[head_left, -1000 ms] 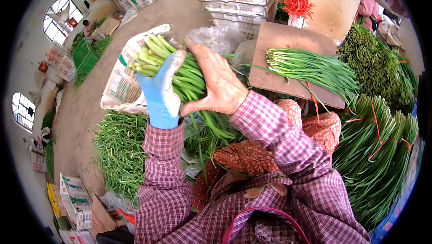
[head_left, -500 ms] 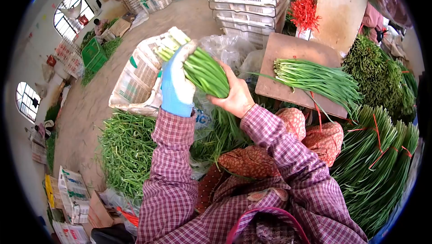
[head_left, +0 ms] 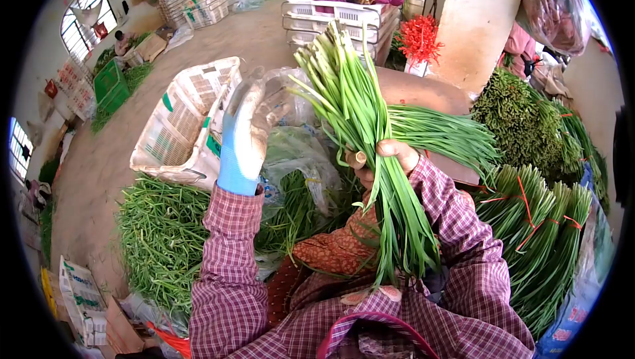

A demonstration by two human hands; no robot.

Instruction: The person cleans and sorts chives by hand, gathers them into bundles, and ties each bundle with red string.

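Observation:
A loose bunch of garlic chives (head_left: 360,111) stands tilted in front of me, pale stem ends up and green leaves hanging towards my lap. My right hand (head_left: 395,155) is closed around its middle, thumb across the leaves. To the left of the bunch, my left hand (head_left: 246,131), in a white-and-blue glove, is raised with its fingers stretched out and nothing in it. It is slightly blurred and apart from the bunch. Behind the held bunch, another pile of chives (head_left: 443,133) lies on a brown board (head_left: 423,88).
A white plastic crate (head_left: 177,117) stands beyond my left hand. Loose green leaves (head_left: 162,240) are heaped below it. Chive bundles tied with red bands (head_left: 536,226) lie at the right. Stacked crates (head_left: 331,11), a hanging bunch of red ties (head_left: 419,40) and a pillar (head_left: 479,21) stand ahead.
The bunch has swung upright and to the right, now held by my right hand alone. My left hand has let go of it and moved left, opening its fingers. The view has turned slightly.

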